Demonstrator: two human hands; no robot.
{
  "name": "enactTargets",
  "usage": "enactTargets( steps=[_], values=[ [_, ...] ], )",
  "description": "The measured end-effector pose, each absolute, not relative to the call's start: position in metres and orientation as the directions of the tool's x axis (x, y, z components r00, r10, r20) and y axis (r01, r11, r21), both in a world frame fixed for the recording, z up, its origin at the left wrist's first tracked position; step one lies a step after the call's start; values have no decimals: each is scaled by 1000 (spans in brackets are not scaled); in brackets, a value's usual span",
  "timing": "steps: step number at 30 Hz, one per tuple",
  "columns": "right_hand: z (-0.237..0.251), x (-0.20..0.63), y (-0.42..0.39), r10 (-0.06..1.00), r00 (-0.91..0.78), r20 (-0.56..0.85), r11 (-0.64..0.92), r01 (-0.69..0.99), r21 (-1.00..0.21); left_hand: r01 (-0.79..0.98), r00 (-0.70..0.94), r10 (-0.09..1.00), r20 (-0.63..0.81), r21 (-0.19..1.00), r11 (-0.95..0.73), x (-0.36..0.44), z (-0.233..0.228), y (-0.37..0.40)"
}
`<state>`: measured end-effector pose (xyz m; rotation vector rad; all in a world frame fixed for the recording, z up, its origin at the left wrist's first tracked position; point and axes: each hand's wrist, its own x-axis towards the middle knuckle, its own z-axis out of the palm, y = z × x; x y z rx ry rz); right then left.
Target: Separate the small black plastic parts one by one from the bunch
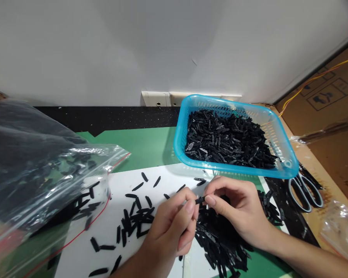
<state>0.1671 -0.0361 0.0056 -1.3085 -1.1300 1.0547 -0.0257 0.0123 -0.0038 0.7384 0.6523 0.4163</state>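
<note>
Between the fingertips of both hands is a small black plastic piece (200, 200), thin and elongated. My left hand (174, 220) pinches one end of it with thumb and curled fingers. Thumb and forefinger of my right hand (237, 208) close on the other end. Under and beside the right hand lies a dense pile of similar black pieces (220, 247). Looser black pieces (136, 218) are scattered over the white sheet (84, 247) to the left of my left hand. The held piece's details are too small to make out.
Behind my hands stands a blue plastic basket (234, 170) filled with black pieces. A clear zip bag (60, 185) containing black pieces covers the left side. Scissors (304, 191) lie at the right, near a cardboard box (330, 100) and another clear bag (340, 227).
</note>
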Motion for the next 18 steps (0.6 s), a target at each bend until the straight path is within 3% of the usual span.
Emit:
enactTargets(
  steps=[6,13,18],
  values=[
    [4,167,-39,988,150,45,27,117,-993,-114,710,576,-405,741,662,-25,-3,12],
    [3,168,-45,970,145,194,154,249,-956,-108,692,583,-425,738,666,-24,-5,9],
    [8,162,-43,969,100,227,183,325,-928,-102,702,573,-423,737,668,-24,-6,10]
  ],
)
